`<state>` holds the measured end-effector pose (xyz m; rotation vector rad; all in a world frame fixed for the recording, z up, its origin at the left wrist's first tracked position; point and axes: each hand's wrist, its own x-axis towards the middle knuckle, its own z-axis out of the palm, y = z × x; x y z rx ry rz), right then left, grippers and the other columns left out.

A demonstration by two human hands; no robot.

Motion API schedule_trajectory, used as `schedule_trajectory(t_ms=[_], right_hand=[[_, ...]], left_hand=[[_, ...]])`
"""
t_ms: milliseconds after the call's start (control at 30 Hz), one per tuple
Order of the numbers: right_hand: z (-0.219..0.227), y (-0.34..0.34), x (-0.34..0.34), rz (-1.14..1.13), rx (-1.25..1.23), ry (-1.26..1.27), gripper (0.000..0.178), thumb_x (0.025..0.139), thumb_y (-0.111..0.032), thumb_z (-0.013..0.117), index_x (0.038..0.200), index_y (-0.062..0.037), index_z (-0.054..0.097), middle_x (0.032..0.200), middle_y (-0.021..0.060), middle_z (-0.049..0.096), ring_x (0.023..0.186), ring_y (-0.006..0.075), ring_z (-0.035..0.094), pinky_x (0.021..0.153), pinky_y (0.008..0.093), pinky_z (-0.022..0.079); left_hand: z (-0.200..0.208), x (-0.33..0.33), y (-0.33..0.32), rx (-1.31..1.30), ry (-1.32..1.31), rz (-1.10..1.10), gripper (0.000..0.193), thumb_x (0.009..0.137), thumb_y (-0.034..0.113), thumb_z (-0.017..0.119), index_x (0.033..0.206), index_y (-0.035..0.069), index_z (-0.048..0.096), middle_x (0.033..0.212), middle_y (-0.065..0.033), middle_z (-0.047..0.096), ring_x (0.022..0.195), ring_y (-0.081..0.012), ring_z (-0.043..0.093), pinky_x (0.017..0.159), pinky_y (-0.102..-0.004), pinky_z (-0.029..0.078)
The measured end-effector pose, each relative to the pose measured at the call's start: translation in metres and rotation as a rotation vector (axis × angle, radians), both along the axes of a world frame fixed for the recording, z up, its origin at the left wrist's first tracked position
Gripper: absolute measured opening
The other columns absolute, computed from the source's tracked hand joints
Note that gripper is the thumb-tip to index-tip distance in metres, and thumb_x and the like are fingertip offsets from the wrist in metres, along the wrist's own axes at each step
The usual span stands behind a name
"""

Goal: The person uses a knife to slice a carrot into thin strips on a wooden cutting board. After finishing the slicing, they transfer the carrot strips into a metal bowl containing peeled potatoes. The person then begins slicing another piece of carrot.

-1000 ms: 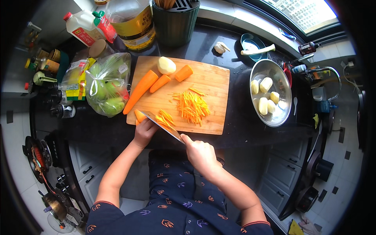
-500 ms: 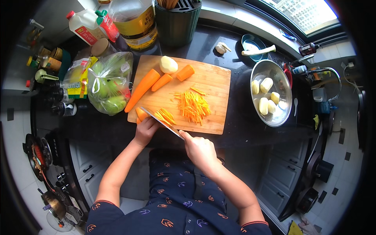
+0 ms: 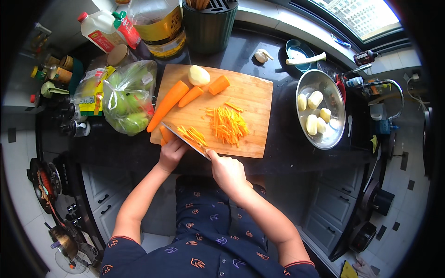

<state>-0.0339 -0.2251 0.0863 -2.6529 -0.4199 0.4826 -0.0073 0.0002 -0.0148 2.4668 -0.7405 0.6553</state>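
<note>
My right hand [image 3: 227, 170] grips the handle of a kitchen knife [image 3: 189, 142], whose blade slants up and left across the near left edge of a wooden cutting board [image 3: 258, 111]. Behind the blade my left hand [image 3: 173, 154] is closed on a piece of carrot [image 3: 167, 134], partly hidden by blade and fingers. Fresh carrot strips [image 3: 192, 135] lie along the blade's far side. A larger pile of carrot shreds [image 3: 228, 125] sits at the board's middle. Farther back are a long carrot [image 3: 168, 105], two shorter carrot pieces [image 3: 219, 84] and a peeled potato [image 3: 199, 75].
Right of the board stands a metal bowl [image 3: 340, 116] with several peeled potatoes. Left of it is a plastic bag [image 3: 132, 99] of green produce. Behind are garlic [image 3: 263, 56], a peeler-like tool across a blue bowl [image 3: 306, 59], and a dark utensil holder [image 3: 208, 30].
The knife and my right hand have shifted a little to the left, over the carrot piece. The strips beside the blade have moved slightly left too. My left hand stays nearly in place.
</note>
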Motion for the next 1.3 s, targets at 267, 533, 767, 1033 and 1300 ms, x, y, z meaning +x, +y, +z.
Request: schedule_trajectory(t_ms=[267,533,767,1033,1300], right_hand=[[0.019,-0.017,0.001,-0.026,0.045,0.039,0.034,0.093,-0.014,0.06,0.126,-0.0132,0.064,0.071,0.019,0.068,0.064,0.0374,0.069,0.06,0.0488,0.057],[0.025,-0.021,-0.006,0.012,0.005,0.051,0.035,0.093,-0.012,0.057,0.128,-0.0121,0.062,0.07,0.0177,0.069,0.063,0.0357,0.07,0.056,0.0475,0.057],[0.0,-0.002,-0.006,-0.018,0.019,0.016,0.03,0.091,-0.01,0.056,0.121,-0.0101,0.061,0.069,0.019,0.069,0.063,0.0374,0.07,0.056,0.0485,0.057],[0.016,-0.012,0.002,-0.026,0.047,0.015,0.034,0.093,-0.013,0.059,0.127,-0.012,0.063,0.07,0.0191,0.069,0.063,0.0379,0.07,0.057,0.0488,0.057],[0.029,-0.015,-0.002,0.007,-0.003,0.07,0.035,0.093,-0.012,0.058,0.128,-0.0121,0.063,0.07,0.0188,0.068,0.064,0.0369,0.07,0.058,0.048,0.057]], left_hand=[[0.007,0.001,0.002,-0.01,0.056,-0.045,0.018,0.075,0.01,0.072,0.093,0.011,0.074,0.096,-0.0058,0.07,0.093,-0.0238,0.071,0.074,-0.0333,0.059],[0.009,0.001,0.002,-0.005,0.042,-0.035,0.016,0.073,0.009,0.073,0.089,0.012,0.076,0.092,-0.0044,0.071,0.09,-0.0227,0.071,0.073,-0.0328,0.059],[0.008,0.003,0.003,-0.005,0.022,-0.029,0.017,0.073,0.009,0.073,0.09,0.011,0.077,0.093,-0.0047,0.071,0.09,-0.0231,0.071,0.073,-0.0332,0.059],[0.011,0.004,0.001,-0.046,0.077,-0.045,0.014,0.069,0.006,0.074,0.083,0.008,0.073,0.087,-0.0076,0.069,0.085,-0.0274,0.07,0.07,-0.0364,0.058],[0.007,0.001,0.004,-0.051,0.092,-0.041,0.017,0.069,0.003,0.074,0.085,0.006,0.074,0.089,-0.0092,0.07,0.084,-0.0282,0.071,0.07,-0.0367,0.058]])
